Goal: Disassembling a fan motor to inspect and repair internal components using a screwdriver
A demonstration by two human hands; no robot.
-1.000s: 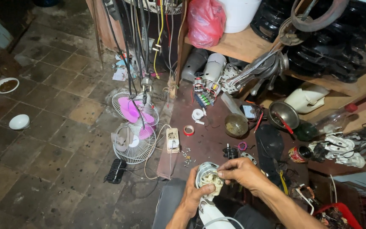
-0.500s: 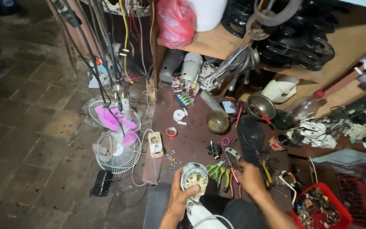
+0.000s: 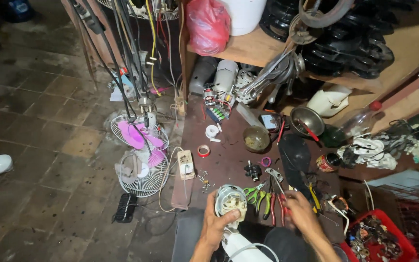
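Note:
My left hand (image 3: pixel 217 222) grips a small white fan motor (image 3: pixel 230 203) with exposed windings, held over my lap at the bottom centre. My right hand (image 3: pixel 300 214) rests on the red handles of a pair of pliers (image 3: pixel 277 203) lying on the dark mat; whether it grips them I cannot tell. Green-handled pliers (image 3: pixel 260 195) lie between the motor and my right hand. A few small screws (image 3: pixel 203 181) are scattered just left of the motor.
A brown mat (image 3: pixel 229 155) carries a red tape roll (image 3: pixel 203 151), a bowl (image 3: pixel 256 139), a white power strip (image 3: pixel 186 164) and black parts. A small fan with a pink blade (image 3: pixel 140 151) stands on the tiled floor at left. A red basket (image 3: pixel 379 237) sits at lower right; wooden shelves stand behind.
My right hand left the motor, moved right and came down on the red-handled pliers. My left hand still holds the motor. The view tilted slightly.

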